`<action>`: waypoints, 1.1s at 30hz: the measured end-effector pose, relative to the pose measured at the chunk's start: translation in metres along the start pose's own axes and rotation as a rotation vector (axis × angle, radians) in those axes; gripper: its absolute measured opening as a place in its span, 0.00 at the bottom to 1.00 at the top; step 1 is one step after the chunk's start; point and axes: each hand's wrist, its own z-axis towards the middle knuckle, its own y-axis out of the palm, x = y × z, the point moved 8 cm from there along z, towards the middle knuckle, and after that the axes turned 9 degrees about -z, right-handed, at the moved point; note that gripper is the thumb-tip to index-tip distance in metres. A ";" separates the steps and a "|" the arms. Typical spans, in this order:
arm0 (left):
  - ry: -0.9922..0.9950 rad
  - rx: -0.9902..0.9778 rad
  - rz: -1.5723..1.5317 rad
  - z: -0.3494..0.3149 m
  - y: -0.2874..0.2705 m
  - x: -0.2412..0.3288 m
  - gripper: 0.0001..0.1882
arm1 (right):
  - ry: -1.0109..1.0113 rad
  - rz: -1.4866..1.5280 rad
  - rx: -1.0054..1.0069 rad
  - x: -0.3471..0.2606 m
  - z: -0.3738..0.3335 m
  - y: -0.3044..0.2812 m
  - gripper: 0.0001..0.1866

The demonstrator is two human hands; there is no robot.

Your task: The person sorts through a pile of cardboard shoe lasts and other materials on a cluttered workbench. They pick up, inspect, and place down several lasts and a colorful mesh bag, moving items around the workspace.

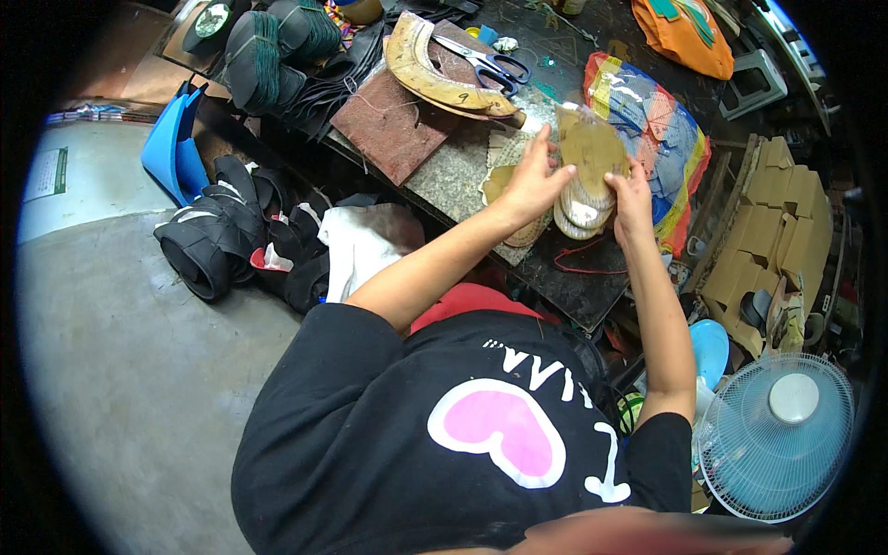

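A stack of tan, sole-shaped pieces [594, 148], with pale layered edges, lies between my two hands above the bench. My left hand [538, 178] is at its left edge, thumb against the pieces and fingers stretched upward. On the opposite side my right hand [631, 196] grips the edge, thumb on top and fingers partly hidden. More sole shapes [499, 182] rest on the grey stone slab [451, 180] beside my left hand. Scissors with dark blue handles [486, 65] and a curved wooden piece [416, 69] lie farther back on a reddish-brown board [393, 129].
A colourful plastic sack [652, 129] lies right of the stack. At the back right is an orange bag [684, 37]. Cord-wrapped black bundles [254, 65] fill the back left. Black rolls [213, 240] lie on the floor. A fan [777, 439] stands at lower right, near cardboard [768, 222].
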 end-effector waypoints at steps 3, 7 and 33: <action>0.174 0.067 0.170 -0.014 -0.026 0.027 0.23 | -0.067 -0.086 0.044 -0.002 0.041 0.005 0.29; 0.359 0.036 0.401 -0.032 -0.027 0.046 0.08 | -0.143 -0.227 0.150 -0.002 0.095 0.020 0.30; 0.613 -0.305 0.751 -0.060 0.010 0.038 0.14 | -0.276 -0.654 -0.096 -0.044 0.047 -0.067 0.21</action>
